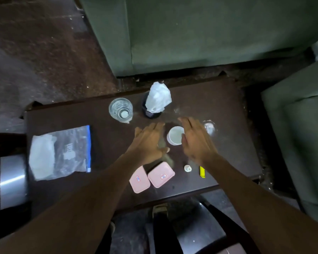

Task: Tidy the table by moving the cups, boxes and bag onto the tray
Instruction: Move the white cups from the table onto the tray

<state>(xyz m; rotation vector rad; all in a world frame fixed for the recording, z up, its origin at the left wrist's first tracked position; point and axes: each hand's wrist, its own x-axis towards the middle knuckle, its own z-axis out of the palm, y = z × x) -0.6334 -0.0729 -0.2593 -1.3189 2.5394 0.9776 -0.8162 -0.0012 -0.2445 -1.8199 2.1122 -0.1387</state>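
A small white cup (175, 135) stands upright mid-table between my hands. My left hand (148, 142) hovers just left of it, fingers spread, holding nothing. My right hand (195, 139) is at the cup's right side, fingers apart, close to its rim or touching it. Two pink lidded boxes (139, 179) (161, 174) lie side by side near the front edge. A clear glass cup (120, 110) stands at the back. A zip bag (60, 153) with white contents lies flat on the left. A metal tray (12, 180) sits off the table's left end.
On the dark table (228, 129), a black mesh holder (151, 112) stuffed with white plastic stands at the back. A small white bottle (187, 168) and a yellow object (202, 172) lie near the front right. Green sofas surround the far and right sides.
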